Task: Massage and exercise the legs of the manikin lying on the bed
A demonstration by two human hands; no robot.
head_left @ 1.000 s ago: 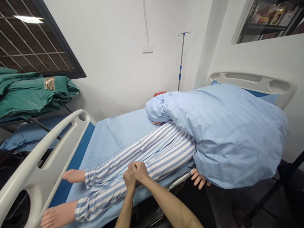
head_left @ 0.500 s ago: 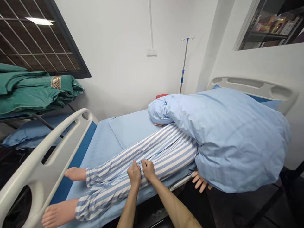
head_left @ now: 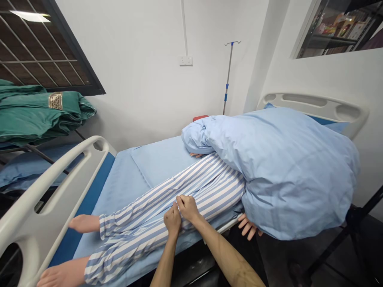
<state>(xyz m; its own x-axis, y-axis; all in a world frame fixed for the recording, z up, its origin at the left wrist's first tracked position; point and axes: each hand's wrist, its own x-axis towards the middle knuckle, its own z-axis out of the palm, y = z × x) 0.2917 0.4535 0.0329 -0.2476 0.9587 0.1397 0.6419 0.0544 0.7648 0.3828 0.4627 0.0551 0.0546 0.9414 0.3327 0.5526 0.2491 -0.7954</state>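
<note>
A figure in blue-and-white striped pyjama trousers (head_left: 167, 203) lies on a hospital bed (head_left: 134, 171), bare feet toward the footboard (head_left: 50, 187). A bulky light-blue duvet (head_left: 281, 163) covers its upper body. My left hand (head_left: 172, 219) and my right hand (head_left: 187, 207) sit side by side on the near trouser leg around the knee, both with fingers closed, pinching the striped fabric. A pale hand of the figure (head_left: 248, 226) pokes out under the duvet at the bed's near edge.
A white headboard (head_left: 314, 105) stands at the right by the wall. An IV pole (head_left: 228, 75) rises behind the bed. Folded green cloth (head_left: 38, 113) lies on a rack at the left, over a blue pillow.
My two hands have slid a little up the near leg toward the duvet, still closed on the striped fabric. The view has shifted slightly.
</note>
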